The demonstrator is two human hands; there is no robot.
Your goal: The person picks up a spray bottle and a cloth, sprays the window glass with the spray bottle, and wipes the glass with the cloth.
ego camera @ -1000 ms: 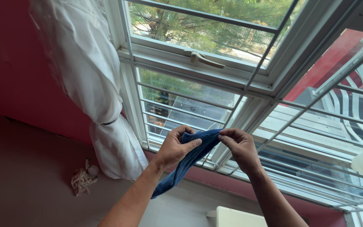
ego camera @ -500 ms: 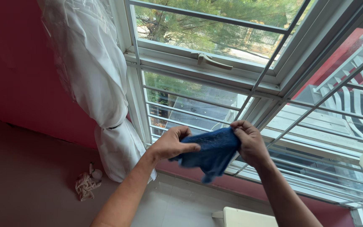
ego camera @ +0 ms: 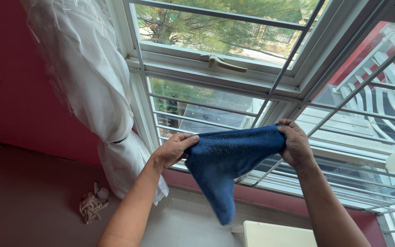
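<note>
Blue cloth (ego camera: 227,160): stretched between both hands before the barred window (ego camera: 216,103), lower corner hanging. Left hand (ego camera: 172,148) fingers pinched on one top corner; right hand (ego camera: 294,145) fingers clamped on the other. Step judged: unfolding. Next calls for folding or pressing flat to glass.

Blue cloth (ego camera: 227,160) stretched between left hand (ego camera: 172,148) and right hand (ego camera: 295,145) before barred window (ego camera: 216,98).
</note>
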